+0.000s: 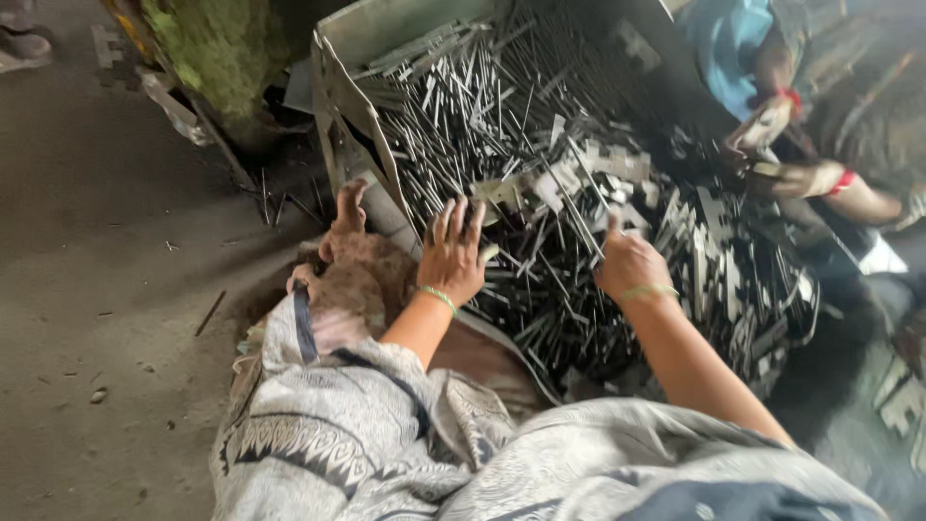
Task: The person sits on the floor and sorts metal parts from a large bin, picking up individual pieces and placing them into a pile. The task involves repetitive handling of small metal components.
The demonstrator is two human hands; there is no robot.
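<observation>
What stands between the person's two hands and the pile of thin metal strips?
Nothing visible does. The left hand rests spread on the metal strips, and the right hand is already in the same pile.

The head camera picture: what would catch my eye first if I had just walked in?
First, the big heap of thin metal strips spilling from a tilted metal tray across the middle. The person's left hand is spread flat on the heap's near edge, and the right hand is curled among the strips. At the upper right, another person's hands work at the same heap.
</observation>
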